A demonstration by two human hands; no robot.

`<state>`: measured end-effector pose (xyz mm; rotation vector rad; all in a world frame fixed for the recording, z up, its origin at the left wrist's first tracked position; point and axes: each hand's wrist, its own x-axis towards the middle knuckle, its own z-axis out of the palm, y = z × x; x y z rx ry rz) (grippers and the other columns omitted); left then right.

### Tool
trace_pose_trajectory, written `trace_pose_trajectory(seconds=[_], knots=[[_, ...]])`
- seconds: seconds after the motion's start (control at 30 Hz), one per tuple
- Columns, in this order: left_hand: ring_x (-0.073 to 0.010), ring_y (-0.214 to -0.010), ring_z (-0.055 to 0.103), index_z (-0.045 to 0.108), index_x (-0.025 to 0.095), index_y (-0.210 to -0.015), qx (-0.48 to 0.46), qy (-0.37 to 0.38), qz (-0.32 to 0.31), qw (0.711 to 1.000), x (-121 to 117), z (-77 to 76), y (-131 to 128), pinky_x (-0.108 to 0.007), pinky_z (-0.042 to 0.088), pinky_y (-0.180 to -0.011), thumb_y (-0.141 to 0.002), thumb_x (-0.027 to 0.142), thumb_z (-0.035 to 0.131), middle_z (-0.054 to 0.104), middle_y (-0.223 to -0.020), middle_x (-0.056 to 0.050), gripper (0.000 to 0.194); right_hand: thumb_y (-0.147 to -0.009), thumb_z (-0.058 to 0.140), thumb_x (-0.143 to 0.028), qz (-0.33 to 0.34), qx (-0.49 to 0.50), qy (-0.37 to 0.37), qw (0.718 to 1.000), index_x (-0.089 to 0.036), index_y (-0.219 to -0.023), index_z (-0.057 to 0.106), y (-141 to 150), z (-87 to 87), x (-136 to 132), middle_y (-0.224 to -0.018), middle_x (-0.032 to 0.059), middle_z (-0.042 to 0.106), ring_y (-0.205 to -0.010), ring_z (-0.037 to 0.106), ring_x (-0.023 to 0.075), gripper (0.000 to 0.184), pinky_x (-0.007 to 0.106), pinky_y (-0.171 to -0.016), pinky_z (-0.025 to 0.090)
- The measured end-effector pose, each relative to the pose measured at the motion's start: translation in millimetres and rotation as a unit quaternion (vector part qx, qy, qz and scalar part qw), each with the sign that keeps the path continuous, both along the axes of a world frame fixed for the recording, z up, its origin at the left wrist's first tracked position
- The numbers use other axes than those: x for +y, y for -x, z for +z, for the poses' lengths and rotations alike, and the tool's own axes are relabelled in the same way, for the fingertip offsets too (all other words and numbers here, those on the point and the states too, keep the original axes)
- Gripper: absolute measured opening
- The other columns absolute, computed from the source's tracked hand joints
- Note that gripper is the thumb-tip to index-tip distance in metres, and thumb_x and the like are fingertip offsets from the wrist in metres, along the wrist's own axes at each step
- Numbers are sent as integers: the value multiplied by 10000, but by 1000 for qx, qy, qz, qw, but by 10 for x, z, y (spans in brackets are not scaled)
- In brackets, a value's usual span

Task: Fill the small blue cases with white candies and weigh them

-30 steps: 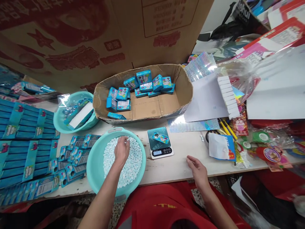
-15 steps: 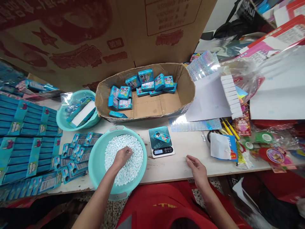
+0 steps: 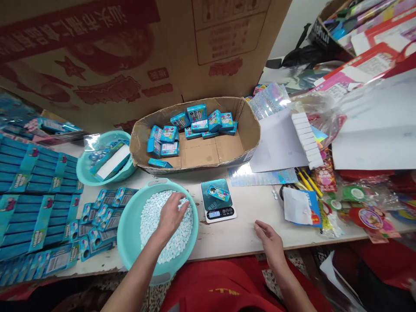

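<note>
My left hand (image 3: pixel 171 213) is over the white candies (image 3: pixel 152 216) in the turquoise basin (image 3: pixel 129 234). Its fingers are curved and apart, and I see nothing held between them. To the right of the basin stands a small digital scale (image 3: pixel 217 215) with a lit display. A blue candy packet (image 3: pixel 218 193) with a round hole at one end lies on its glass plate. My right hand (image 3: pixel 269 239) rests by the table's front edge, right of the scale, with its fingers loosely stretched and nothing in them.
Behind the basin, a cut-down cardboard box (image 3: pixel 198 161) holds several blue packets. More blue packets (image 3: pixel 105 219) lie left of the basin, beside stacked blue boxes (image 3: pixel 22 173). A second turquoise bowl (image 3: pixel 85 175) sits behind them. Papers (image 3: pixel 273 143) and wrappers crowd the right.
My left hand has risen slightly from the candies, and its fingers have gone from pinched to spread. My right hand stays near the table edge. The view has shifted a little.
</note>
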<state>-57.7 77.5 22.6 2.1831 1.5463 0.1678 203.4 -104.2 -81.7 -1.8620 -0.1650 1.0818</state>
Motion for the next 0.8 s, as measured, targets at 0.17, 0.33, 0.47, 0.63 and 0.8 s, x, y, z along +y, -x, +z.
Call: trace_pose_trajectory(seconds=[0.17, 0.33, 0.47, 0.63, 0.8], knots=[[-255, -1119, 462, 495, 225, -1182, 22, -62, -252, 965, 48, -35, -863, -399, 382, -962, -778, 212, 620, 537, -1159, -93, 423, -471, 666, -589, 54, -25, 33, 998, -171, -894, 669, -31, 124, 114, -981, 104, 692, -995, 602, 321, 594, 410, -882, 469], [-226, -983, 528, 528, 181, -1112, -1, -23, -202, 979, 189, 102, -824, -323, 461, -801, -818, 315, 589, 589, -1024, -80, 328, -475, 607, -641, 129, -82, 85, 985, -218, -926, 672, -54, 411, 334, -1006, 105, 681, -1046, 569, 362, 622, 456, -897, 451], [-209, -1007, 543, 504, 183, -1147, -70, -191, 96, 974, 249, 536, 79, -310, 426, -885, -813, 304, 600, 598, -1084, -83, 368, -529, 587, -666, 139, -198, 11, 970, -249, -906, 665, -54, 736, 560, -960, 95, 676, -932, 607, 349, 567, 478, -836, 476], [-295, -1035, 530, 503, 138, -1167, 114, -235, 333, 906, 656, 555, 1160, -380, 413, -848, -847, 405, 507, 596, -1077, -142, 417, -744, 554, -527, 194, -367, -222, 883, -242, -922, 642, 34, 1197, 1296, -998, 75, 642, -924, 594, 263, 347, 405, -897, 447], [-332, -1048, 511, 551, 141, -1136, 237, -67, 280, 928, 1061, 169, 1433, -427, 392, -839, -852, 359, 463, 607, -1055, -151, 369, -811, 525, -447, 319, -342, -309, 828, -207, -1034, 622, 476, 1299, 2527, -1025, 94, 634, -910, 589, 232, 342, 361, -819, 468]])
